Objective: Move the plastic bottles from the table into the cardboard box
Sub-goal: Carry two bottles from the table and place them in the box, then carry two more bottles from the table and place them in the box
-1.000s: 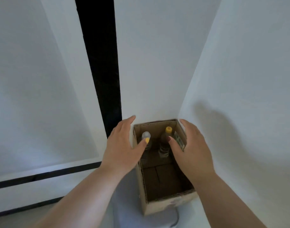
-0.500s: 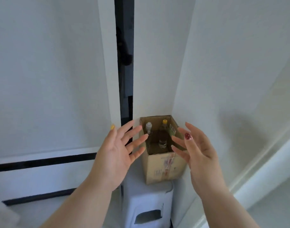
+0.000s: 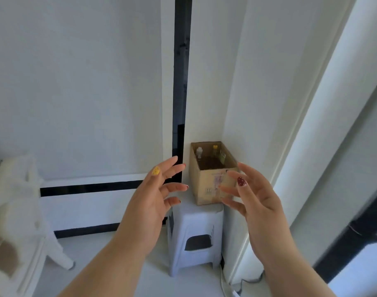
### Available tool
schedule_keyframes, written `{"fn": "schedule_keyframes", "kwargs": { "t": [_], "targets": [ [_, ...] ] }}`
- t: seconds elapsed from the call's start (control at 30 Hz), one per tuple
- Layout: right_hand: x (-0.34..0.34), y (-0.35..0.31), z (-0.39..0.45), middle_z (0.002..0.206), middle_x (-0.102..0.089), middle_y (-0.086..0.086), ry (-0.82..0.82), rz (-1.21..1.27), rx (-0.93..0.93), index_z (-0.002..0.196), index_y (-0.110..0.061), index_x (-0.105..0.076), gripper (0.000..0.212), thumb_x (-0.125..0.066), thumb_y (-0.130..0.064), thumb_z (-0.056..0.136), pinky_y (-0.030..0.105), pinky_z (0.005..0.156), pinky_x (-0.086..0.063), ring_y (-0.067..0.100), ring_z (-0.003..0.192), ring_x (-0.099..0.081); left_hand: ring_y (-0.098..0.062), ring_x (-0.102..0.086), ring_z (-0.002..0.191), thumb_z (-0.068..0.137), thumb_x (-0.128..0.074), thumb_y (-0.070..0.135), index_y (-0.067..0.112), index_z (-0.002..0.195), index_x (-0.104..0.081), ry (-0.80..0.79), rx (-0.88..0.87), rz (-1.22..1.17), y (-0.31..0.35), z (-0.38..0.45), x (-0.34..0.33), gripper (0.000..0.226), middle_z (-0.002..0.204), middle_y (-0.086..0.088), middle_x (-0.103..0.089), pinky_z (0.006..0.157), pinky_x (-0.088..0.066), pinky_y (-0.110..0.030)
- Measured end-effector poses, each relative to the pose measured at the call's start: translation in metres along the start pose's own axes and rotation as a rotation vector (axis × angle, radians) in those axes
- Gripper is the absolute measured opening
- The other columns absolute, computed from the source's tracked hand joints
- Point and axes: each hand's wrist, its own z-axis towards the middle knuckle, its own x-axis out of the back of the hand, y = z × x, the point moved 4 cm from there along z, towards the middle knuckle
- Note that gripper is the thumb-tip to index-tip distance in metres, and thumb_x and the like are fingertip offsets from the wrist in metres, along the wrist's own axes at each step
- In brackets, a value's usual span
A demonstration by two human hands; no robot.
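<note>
- A cardboard box is seen standing on a white plastic stool, tucked into the far corner where two white walls meet.
- Two plastic bottles are seen upright inside the box, against its far wall: one with a white cap on the left, one with a yellow cap on the right (their lower parts are lost in the shadow of the box).
- The left hand is held up in the air to the left of the box, fingers spread and relaxed, nothing gripped; a yellow nail is shown on the thumb.
- The right hand is held up in front of the near right corner of the box, fingers spread and loose, nothing gripped; a dark red nail is shown on the thumb.
- The two hands are kept well apart, palms turned toward each other; whether the right fingertips touch the box cannot be told.
- A blurred white chair is seen at the left edge.
- A white cable is seen on the floor beside the stool.
</note>
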Motion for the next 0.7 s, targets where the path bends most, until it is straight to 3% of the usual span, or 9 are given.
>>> {"fn": "schedule_keyframes", "kwargs": {
  "t": [0.3, 0.53, 0.7],
  "targets": [
    [-0.068, -0.037, -0.188, 0.091, -0.069, 0.009, 0.105, 0.002, -0.035, 0.118, -0.024, -0.065, 0.026, -0.050, -0.015, 0.098, 0.036, 0.060, -0.051, 0.022, 0.063, -0.062, -0.012, -0.054, 0.068, 0.089, -0.045, 0.045, 0.023, 0.126, -0.065, -0.085, 0.033, -0.027, 0.046, -0.164, 0.061, 0.047, 0.092, -0.001, -0.068, 0.068, -0.042, -0.031],
    [-0.113, -0.078, -0.317, 0.090, -0.072, 0.006, 0.112, 0.029, -0.033, 0.114, -0.023, -0.066, 0.026, -0.049, -0.013, 0.097, 0.030, 0.055, -0.052, 0.017, 0.059, -0.064, -0.011, -0.062, 0.076, 0.088, -0.043, 0.045, 0.025, 0.129, -0.062, -0.078, 0.046, -0.013, 0.100, -0.282, 0.100, 0.050, 0.103, 0.000, -0.073, 0.067, -0.049, -0.026],
    [-0.130, -0.111, -0.389, 0.089, -0.073, 0.004, 0.092, 0.050, 0.017, 0.113, -0.023, -0.067, 0.026, -0.048, -0.013, 0.098, 0.031, 0.057, -0.053, 0.016, 0.060, -0.064, -0.010, -0.059, 0.071, 0.087, -0.049, 0.043, 0.021, 0.128, -0.063, -0.031, -0.011, -0.006, 0.144, -0.361, 0.113, 0.049, 0.099, 0.001, -0.073, 0.064, -0.045, -0.027]
  ]
}}
